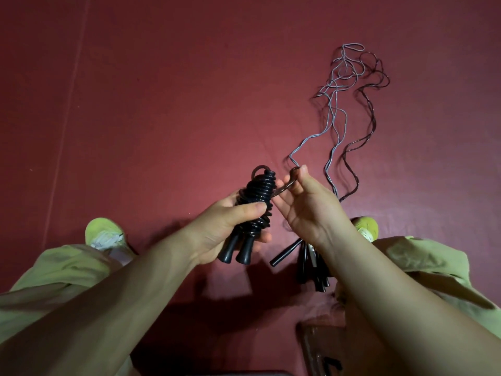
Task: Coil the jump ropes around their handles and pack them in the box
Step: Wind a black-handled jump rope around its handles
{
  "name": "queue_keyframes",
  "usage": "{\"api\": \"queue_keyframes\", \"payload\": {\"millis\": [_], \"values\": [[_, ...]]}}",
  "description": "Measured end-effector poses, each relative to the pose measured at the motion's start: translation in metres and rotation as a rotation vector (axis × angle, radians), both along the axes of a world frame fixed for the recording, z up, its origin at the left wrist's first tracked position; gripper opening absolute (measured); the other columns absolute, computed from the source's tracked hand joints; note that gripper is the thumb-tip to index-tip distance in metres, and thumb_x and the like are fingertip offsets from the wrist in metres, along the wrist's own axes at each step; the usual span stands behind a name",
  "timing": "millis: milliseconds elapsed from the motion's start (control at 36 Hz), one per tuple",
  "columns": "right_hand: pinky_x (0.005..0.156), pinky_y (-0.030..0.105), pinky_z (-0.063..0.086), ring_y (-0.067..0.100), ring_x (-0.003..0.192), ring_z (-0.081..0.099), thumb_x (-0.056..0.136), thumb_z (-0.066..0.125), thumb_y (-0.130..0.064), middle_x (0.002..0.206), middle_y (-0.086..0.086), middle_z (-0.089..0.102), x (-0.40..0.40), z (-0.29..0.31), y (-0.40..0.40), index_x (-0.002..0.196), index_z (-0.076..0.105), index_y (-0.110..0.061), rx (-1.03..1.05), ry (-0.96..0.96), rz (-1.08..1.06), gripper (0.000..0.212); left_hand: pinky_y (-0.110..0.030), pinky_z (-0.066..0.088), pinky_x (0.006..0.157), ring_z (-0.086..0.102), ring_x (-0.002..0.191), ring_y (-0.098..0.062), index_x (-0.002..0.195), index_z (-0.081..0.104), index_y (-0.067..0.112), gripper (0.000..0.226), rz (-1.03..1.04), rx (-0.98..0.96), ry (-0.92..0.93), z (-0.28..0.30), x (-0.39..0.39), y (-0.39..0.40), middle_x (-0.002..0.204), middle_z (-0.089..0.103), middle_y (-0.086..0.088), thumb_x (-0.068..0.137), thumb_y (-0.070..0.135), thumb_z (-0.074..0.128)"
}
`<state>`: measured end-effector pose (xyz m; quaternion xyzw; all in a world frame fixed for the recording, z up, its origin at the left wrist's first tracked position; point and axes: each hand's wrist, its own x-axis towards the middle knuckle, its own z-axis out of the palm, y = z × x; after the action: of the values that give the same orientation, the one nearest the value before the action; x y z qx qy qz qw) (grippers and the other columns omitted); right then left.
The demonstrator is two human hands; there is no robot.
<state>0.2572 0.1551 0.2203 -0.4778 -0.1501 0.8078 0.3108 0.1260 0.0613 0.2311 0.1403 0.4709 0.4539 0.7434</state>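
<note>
My left hand [225,226] grips a black jump rope [256,198] whose cord is wound in tight coils around its two handles; the handle ends stick out below my palm. My right hand [303,202] pinches the loose end of that cord [291,176], a short loop just right of the coil. On the floor beyond lie uncoiled jump ropes [344,109], grey and dark, stretched out and tangled at the far end. Their black handles [306,261] lie in a bunch under my right wrist, partly hidden.
A dark red floor mat [176,104] covers the ground. My knees in olive trousers and my yellow-green shoes [104,234] frame the hands on both sides. A dark box edge [320,346] shows at the bottom, mostly behind my right forearm.
</note>
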Motion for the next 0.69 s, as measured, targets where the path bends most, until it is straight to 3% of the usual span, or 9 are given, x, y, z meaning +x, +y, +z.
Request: {"api": "queue_keyframes", "payload": {"millis": [83, 194, 278, 444, 528, 611, 694], "values": [[0.063, 0.030, 0.060, 0.013, 0.058, 0.066, 0.098, 0.051, -0.028, 0.065, -0.001, 0.061, -0.003, -0.002, 0.003, 0.086, 0.057, -0.013, -0.084, 0.027, -0.087, 0.021, -0.023, 0.049, 0.046, 0.063, 0.055, -0.017, 0.106, 0.056, 0.015, 0.035, -0.004, -0.003, 0.016, 0.003, -0.001, 0.000, 0.087, 0.066, -0.007, 0.075, 0.020, 0.070], [0.052, 0.025, 0.055, 0.010, 0.051, 0.059, 0.100, 0.048, -0.024, 0.060, -0.002, 0.059, -0.004, 0.003, 0.008, 0.085, 0.054, -0.014, -0.041, 0.005, -0.161, 0.019, -0.024, 0.049, 0.045, 0.065, 0.057, -0.019, 0.123, 0.048, 0.025, 0.052, -0.067, 0.001, 0.060, 0.001, -0.001, 0.000, 0.089, 0.069, -0.006, 0.076, 0.022, 0.071], [0.058, 0.025, 0.054, 0.009, 0.052, 0.056, 0.099, 0.050, -0.022, 0.060, -0.004, 0.058, -0.005, 0.006, 0.008, 0.086, 0.053, -0.015, 0.052, -0.029, -0.117, 0.015, -0.025, 0.049, 0.046, 0.064, 0.058, -0.020, 0.129, 0.044, 0.029, 0.060, -0.061, -0.004, 0.078, 0.000, 0.000, 0.000, 0.088, 0.068, -0.006, 0.076, 0.022, 0.071], [0.073, 0.031, 0.056, 0.014, 0.060, 0.058, 0.095, 0.051, -0.009, 0.065, 0.000, 0.060, -0.006, 0.009, 0.005, 0.081, 0.059, -0.011, 0.142, 0.062, 0.033, 0.015, -0.024, 0.048, 0.047, 0.064, 0.058, -0.018, 0.117, 0.051, 0.030, 0.039, -0.022, -0.044, 0.110, -0.001, -0.007, 0.003, 0.088, 0.067, -0.005, 0.079, 0.027, 0.060], [0.078, 0.030, 0.055, 0.014, 0.062, 0.061, 0.092, 0.052, -0.002, 0.061, 0.001, 0.062, -0.006, 0.009, 0.005, 0.079, 0.060, -0.008, 0.208, -0.007, 0.142, 0.015, -0.026, 0.050, 0.050, 0.064, 0.062, -0.019, 0.123, 0.048, 0.028, 0.036, -0.054, -0.062, 0.258, -0.004, -0.006, 0.004, 0.092, 0.065, -0.007, 0.090, 0.018, 0.059], [0.073, 0.024, 0.053, 0.014, 0.064, 0.058, 0.089, 0.057, 0.002, 0.062, 0.000, 0.064, -0.004, 0.003, 0.005, 0.074, 0.060, -0.007, 0.335, -0.190, 0.258, 0.018, -0.026, 0.050, 0.052, 0.064, 0.063, -0.018, 0.128, 0.042, 0.031, 0.049, -0.087, -0.054, 0.493, -0.010, -0.005, 0.005, 0.089, 0.065, -0.002, 0.088, 0.018, 0.066], [0.073, 0.028, 0.046, 0.013, 0.067, 0.052, 0.086, 0.064, 0.001, 0.064, -0.003, 0.062, 0.000, -0.004, 0.002, 0.069, 0.062, -0.012, 0.544, -0.372, 0.427, 0.022, -0.029, 0.051, 0.057, 0.064, 0.061, -0.014, 0.133, 0.039, 0.034, 0.060, -0.105, -0.032, 0.719, -0.017, -0.008, 0.005, 0.088, 0.066, 0.006, 0.083, 0.023, 0.070]]}}
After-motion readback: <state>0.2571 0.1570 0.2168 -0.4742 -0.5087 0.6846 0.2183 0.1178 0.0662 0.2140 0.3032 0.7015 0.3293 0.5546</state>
